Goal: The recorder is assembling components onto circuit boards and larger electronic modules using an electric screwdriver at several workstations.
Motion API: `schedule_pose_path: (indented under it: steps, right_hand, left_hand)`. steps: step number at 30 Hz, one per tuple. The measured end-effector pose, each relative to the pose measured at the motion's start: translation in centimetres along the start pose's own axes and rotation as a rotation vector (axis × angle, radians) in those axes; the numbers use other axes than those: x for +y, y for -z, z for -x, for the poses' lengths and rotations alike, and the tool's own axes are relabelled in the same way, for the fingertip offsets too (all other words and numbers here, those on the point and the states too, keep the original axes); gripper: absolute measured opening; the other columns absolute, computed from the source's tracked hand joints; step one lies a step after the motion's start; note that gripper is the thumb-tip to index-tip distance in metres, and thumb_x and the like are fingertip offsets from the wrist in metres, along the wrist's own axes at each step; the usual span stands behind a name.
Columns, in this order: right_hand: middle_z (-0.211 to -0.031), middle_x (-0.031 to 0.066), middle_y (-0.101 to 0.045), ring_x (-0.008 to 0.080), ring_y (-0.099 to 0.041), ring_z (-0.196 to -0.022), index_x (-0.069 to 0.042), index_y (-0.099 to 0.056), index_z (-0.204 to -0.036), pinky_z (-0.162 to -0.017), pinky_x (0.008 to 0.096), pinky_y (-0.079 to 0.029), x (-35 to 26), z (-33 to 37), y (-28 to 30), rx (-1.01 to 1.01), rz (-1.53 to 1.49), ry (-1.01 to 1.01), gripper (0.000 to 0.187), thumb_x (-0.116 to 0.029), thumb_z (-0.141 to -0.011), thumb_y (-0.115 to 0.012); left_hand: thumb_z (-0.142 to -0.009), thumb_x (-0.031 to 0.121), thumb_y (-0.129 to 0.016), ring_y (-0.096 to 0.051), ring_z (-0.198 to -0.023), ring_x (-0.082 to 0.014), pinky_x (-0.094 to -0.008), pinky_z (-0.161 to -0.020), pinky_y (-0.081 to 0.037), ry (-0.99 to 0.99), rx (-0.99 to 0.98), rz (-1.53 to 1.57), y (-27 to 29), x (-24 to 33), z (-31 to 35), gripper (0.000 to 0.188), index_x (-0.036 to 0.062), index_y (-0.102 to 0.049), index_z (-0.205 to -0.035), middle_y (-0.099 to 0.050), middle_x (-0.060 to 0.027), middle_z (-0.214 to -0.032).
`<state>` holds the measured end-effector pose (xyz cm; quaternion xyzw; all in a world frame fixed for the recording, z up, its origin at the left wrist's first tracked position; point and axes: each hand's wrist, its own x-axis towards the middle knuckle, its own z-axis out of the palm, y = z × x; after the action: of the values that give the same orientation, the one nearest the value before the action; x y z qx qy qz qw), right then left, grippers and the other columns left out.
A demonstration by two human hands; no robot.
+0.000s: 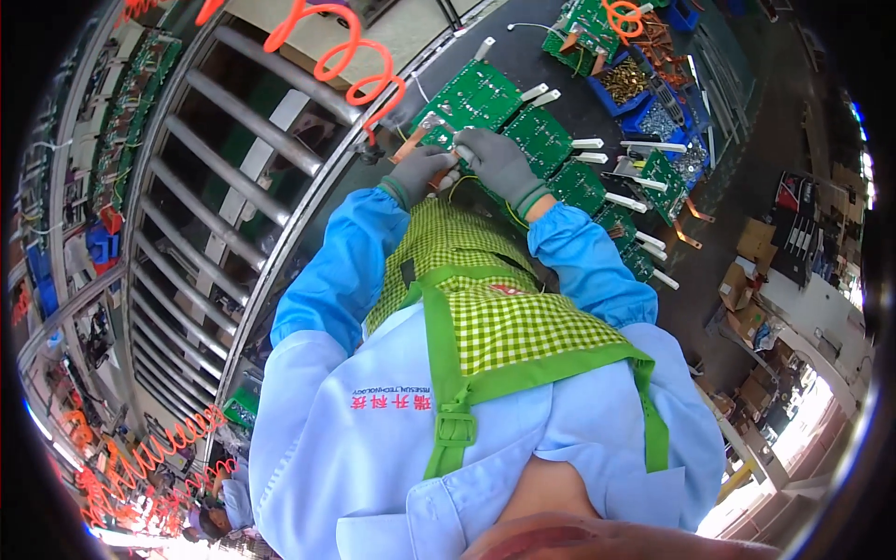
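Observation:
My left hand and my right hand, both in grey gloves, meet in front of my green checked apron. Their fingers are pinched together around something small, and the gloves hide most of it. A bit of copper colour shows between them. Just beyond the fingers lies a large green circuit board with white posts. At its near left corner, a flat copper strip sticks out close to my left hand. Thin yellow wire hangs below my right fingers. More green boards run in a row to the right.
Blue bins hold brass-coloured fasteners and silver fasteners at the far right of the bench. A metal roller conveyor runs along the left. An orange coiled hose hangs over the bench's left side. Another person is at lower left.

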<state>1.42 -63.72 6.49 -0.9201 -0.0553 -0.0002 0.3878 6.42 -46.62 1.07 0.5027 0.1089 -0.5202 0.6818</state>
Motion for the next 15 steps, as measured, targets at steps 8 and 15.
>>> schedule_pose_path:
  steps: [8,15]
  right_hand:
    - [-0.097,0.0117,-0.055,0.0329,-0.059,-0.083,-0.012,-0.060,-0.097,-0.072,0.0400,-0.050,0.1,-0.3,-1.1,0.014,0.100,0.058,0.014,-0.017,-0.084,-0.058]
    - [-0.098,0.0107,-0.054,0.0321,-0.059,-0.085,-0.011,-0.061,-0.095,-0.072,0.0394,-0.050,0.2,-0.6,0.4,0.019,0.038,-0.045,0.015,-0.018,-0.082,-0.061]
  left_hand:
    - [-0.087,0.019,-0.058,-0.052,-0.056,-0.0097,-0.0226,-0.052,-0.043,0.026,-0.030,0.028,-0.6,0.5,0.6,0.021,-0.0004,-0.057,-0.096,-0.059,-0.0048,-0.074]
    - [-0.089,0.018,-0.058,-0.050,-0.054,-0.0084,-0.0233,-0.049,-0.040,0.053,-0.092,0.008,-0.6,1.2,1.3,0.018,0.0008,-0.057,-0.094,-0.058,-0.0050,-0.074]
